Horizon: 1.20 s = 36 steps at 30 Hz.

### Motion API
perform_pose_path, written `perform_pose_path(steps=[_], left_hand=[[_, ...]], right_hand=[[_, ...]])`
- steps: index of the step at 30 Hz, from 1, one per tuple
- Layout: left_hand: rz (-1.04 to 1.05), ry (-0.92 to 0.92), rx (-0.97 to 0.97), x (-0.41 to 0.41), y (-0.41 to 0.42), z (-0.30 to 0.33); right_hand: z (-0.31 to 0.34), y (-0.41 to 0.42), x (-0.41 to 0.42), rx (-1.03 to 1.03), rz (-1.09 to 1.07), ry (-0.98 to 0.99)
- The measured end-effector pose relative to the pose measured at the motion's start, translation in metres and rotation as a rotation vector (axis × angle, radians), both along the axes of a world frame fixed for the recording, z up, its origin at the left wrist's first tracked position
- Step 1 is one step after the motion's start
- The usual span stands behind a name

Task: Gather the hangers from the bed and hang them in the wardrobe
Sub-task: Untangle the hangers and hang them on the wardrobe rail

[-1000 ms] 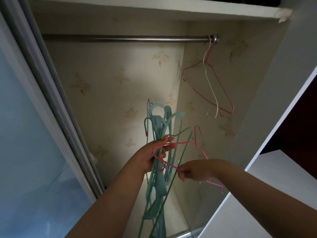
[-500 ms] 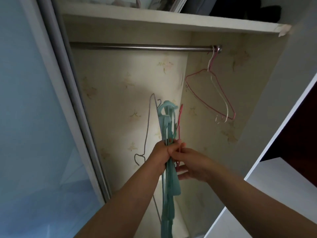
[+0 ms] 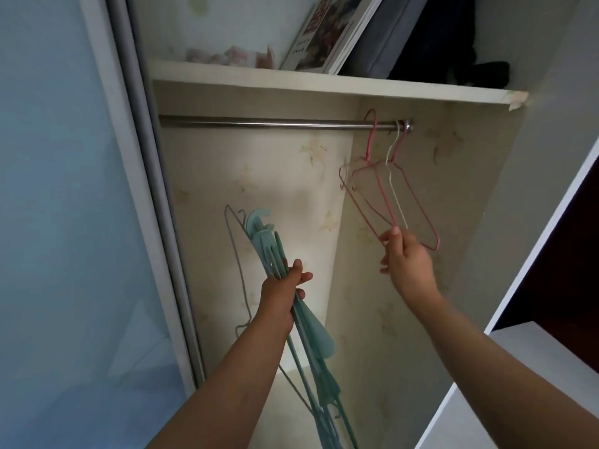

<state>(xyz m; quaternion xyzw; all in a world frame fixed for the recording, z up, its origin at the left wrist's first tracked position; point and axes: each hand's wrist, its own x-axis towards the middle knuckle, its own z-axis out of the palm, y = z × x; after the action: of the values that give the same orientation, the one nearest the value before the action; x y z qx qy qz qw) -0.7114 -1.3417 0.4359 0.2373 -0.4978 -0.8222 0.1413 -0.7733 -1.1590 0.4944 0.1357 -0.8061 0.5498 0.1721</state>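
My left hand [image 3: 281, 294] grips a bundle of teal plastic hangers [image 3: 311, 335] and a thin grey wire hanger [image 3: 234, 251], held upright inside the open wardrobe. My right hand [image 3: 405, 259] is raised and pinches the lower corner of a pink wire hanger [image 3: 369, 157], whose hook sits over the metal rail [image 3: 259, 123]. Right beside it, at the rail's right end, hang another pink wire hanger [image 3: 418, 202] and a white wire hanger [image 3: 394, 189].
A sliding door with a blue panel [image 3: 58, 222] and its grey frame [image 3: 155, 205] stand at the left. The shelf [image 3: 324, 84] above the rail carries a picture frame [image 3: 327, 34], a grey item and dark clothes. A white wardrobe side panel [image 3: 551, 189] rises at the right.
My right hand took the pink wire hanger out of the bundle and lifted it up to the rail at the right. My left hand kept hold of the teal bundle.
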Motion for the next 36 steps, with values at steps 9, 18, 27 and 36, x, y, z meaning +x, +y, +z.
perform_pose_path(steps=[9,18,27,36], left_hand=[[-0.146,0.052,0.030,-0.004,-0.007,0.002],[-0.261,0.119,0.080,-0.001,-0.002,-0.009],[-0.268,0.126,0.066,-0.007,0.006,-0.013],[-0.253,0.113,-0.034,-0.009,0.006,-0.011]], right_hand=[[0.004,0.008,-0.091,-0.096,0.044,-0.288],[-0.037,-0.003,0.021,0.279,-0.030,0.192],[-0.060,-0.016,0.051,0.551,0.416,-0.405],[-0.073,-0.012,0.050,0.588,0.238,-0.204]])
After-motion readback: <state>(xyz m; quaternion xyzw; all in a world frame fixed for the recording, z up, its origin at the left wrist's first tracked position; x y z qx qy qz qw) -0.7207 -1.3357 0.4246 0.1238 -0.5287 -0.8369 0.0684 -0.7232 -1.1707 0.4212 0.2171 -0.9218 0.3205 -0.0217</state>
